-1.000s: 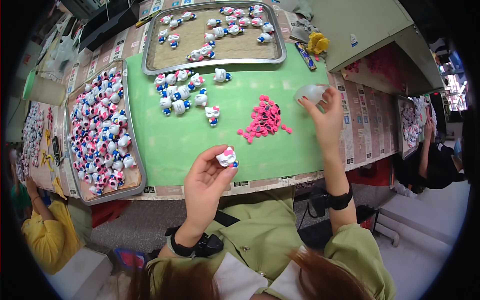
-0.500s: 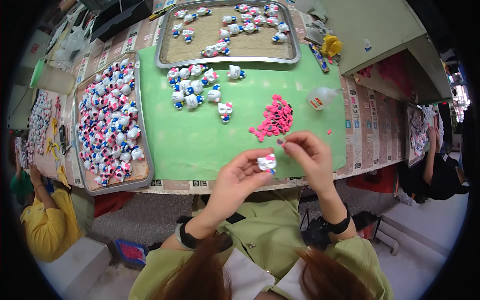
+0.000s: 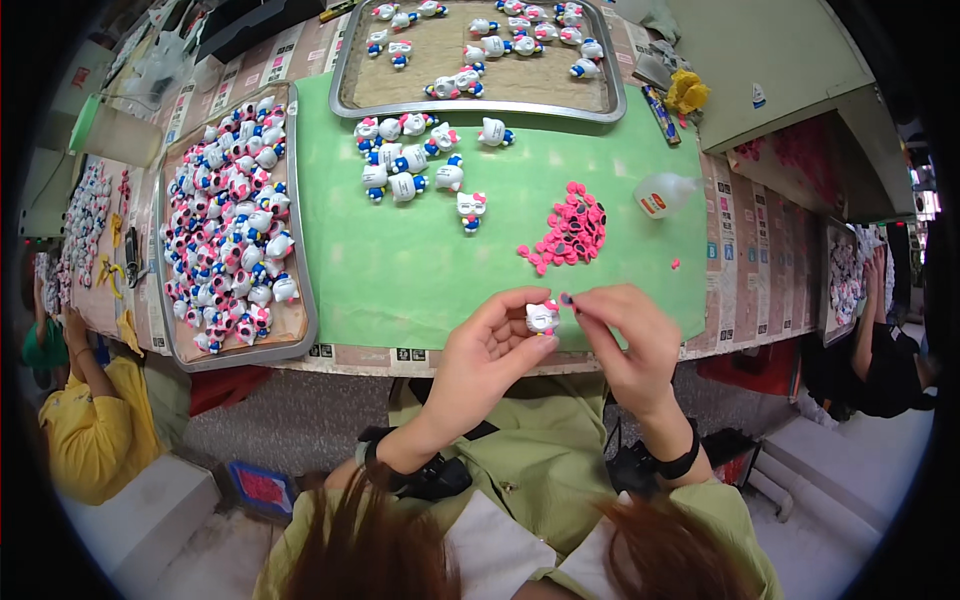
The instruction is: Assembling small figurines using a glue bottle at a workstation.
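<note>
Between the thumb and fingers of my left hand is a small white cat figurine with a pink bow, held above the near edge of the green mat. My right hand pinches a little pink disc with a dark face, close beside the figurine's head. Beyond my hands lies a heap of pink discs, some showing dark faces. To its left, several white and blue cat figurines lie in a loose group, one figurine apart from them.
A metal tray heaped with figurines stands at the left; another tray holds figurines at the back. On the right are a white squeeze bottle, a yellow crumpled thing and a grey cabinet. People work at both sides.
My right hand has brought the pink disc down, nearer the figurine. The figurine is turned and tilted differently in my left hand. The whole view has shifted slightly.
</note>
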Available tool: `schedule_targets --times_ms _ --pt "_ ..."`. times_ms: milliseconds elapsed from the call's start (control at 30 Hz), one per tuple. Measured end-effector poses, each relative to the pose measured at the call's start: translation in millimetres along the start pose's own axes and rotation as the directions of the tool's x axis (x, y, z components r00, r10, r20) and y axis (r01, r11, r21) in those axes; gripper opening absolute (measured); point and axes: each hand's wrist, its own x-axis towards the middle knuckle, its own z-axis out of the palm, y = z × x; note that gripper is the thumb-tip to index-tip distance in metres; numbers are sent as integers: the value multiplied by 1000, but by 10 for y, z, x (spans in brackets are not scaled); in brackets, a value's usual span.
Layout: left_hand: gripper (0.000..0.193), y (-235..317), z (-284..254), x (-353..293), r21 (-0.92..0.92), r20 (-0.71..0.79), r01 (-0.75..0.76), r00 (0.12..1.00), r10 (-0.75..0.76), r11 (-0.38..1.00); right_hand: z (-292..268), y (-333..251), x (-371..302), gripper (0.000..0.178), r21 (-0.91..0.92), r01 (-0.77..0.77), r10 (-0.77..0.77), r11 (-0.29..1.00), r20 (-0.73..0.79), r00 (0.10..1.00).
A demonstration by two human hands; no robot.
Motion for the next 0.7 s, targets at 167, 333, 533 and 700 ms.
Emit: schedule_targets --times_ms 167,333,533,700 --pt "33 7 -21 -10 30 5 -7 1000 7 1000 8 -17 -4 27 -119 244 -232 962 107 967" --pt "33 74 -28 -40 27 23 1 1000 -2 1000 16 15 -31 32 -224 335 -318 915 109 942" --pt "30 81 -42 -43 36 5 -11 1000 11 999 56 -14 -102 35 -185 298 -294 936 52 954" --pt "30 102 -22 -45 19 25 -58 998 57 998 53 -154 -124 30 217 -157 153 963 35 988"
